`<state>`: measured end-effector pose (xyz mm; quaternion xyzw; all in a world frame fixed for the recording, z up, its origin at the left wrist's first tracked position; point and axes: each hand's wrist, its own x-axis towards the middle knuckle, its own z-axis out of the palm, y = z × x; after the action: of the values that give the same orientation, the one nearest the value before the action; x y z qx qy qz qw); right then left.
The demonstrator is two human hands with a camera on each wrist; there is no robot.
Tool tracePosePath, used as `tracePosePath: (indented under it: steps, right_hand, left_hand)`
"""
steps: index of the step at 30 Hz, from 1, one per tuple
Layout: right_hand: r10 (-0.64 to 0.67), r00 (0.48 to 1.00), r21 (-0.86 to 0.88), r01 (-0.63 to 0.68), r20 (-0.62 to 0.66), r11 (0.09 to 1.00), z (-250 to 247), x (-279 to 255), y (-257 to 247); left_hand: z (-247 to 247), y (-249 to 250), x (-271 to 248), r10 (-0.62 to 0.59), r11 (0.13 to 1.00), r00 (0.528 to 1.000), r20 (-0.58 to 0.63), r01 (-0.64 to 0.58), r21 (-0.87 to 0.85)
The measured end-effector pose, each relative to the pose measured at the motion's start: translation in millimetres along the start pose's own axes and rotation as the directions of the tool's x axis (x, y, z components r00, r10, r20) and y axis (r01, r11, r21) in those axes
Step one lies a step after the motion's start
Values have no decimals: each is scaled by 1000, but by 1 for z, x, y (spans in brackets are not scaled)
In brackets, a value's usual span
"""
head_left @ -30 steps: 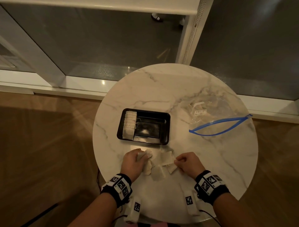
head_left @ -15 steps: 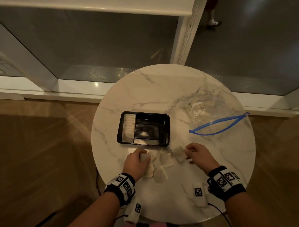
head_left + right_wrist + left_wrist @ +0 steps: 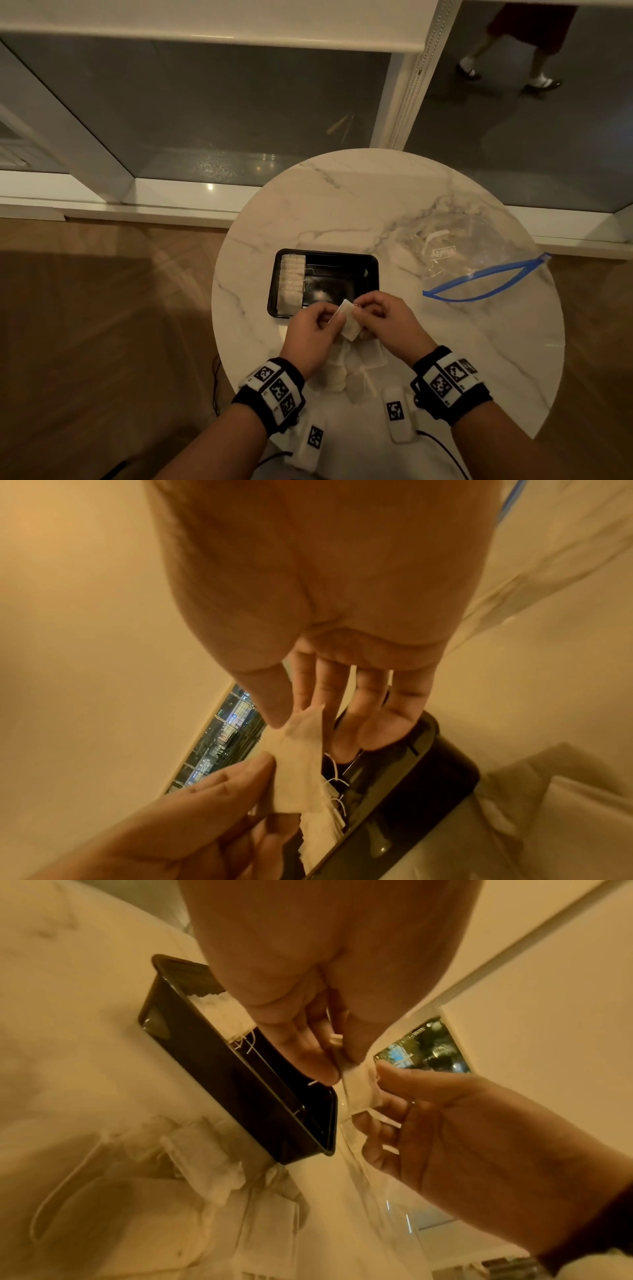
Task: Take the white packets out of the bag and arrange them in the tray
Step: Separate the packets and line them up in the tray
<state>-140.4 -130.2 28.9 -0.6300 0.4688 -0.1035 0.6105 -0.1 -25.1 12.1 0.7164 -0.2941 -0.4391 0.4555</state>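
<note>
Both hands meet just above the near rim of the black tray (image 3: 342,255). Between them is one white packet (image 3: 349,320). My left hand (image 3: 329,317) pinches its left side and my right hand (image 3: 363,308) pinches its top corner. In the left wrist view the packet (image 3: 359,1093) hangs between both sets of fingertips beside the tray (image 3: 240,1085). The right wrist view shows the packet (image 3: 298,753) over the tray (image 3: 428,772). A row of packets (image 3: 291,284) stands on edge at the tray's left end. Several loose packets (image 3: 356,371) lie under my wrists. The clear bag (image 3: 479,270) with a blue zip lies open at the right.
The round marble table (image 3: 342,205) stands by a glass wall; its near edge is at my forearms. Two white marker tags (image 3: 395,413) with cables lie at the near edge. Beyond the glass, a person's legs (image 3: 507,58) are passing at top right.
Both hands lifted off the loose pile and came together at the tray's near rim. The right hand carried its packet left to meet the left hand.
</note>
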Motion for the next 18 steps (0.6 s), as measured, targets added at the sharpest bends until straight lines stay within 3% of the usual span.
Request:
tracePosePath:
  steps: [7, 9, 12, 14, 18]
  right_hand:
    - [61, 998, -10, -60, 27, 998, 24, 12, 0]
    - [49, 999, -28, -50, -18, 998, 31, 18, -1]
    - [40, 992, -63, -47, -118, 997, 37, 34, -1]
    - [45, 987, -110, -62, -155, 992, 42, 50, 2]
    - [98, 985, -247, -132, -145, 960, 54, 85, 5]
  left_hand:
    - [-27, -12, 2, -65, 995, 996, -60, 60, -85]
    - [-37, -17, 5, -57, 998, 979, -193, 52, -33]
    - [-59, -29, 16, 24, 983, 913, -406, 52, 175]
    - [-72, -39, 27, 44, 945, 910, -413, 96, 313]
    - [-80, -46, 51, -102, 901, 940, -325, 225, 370]
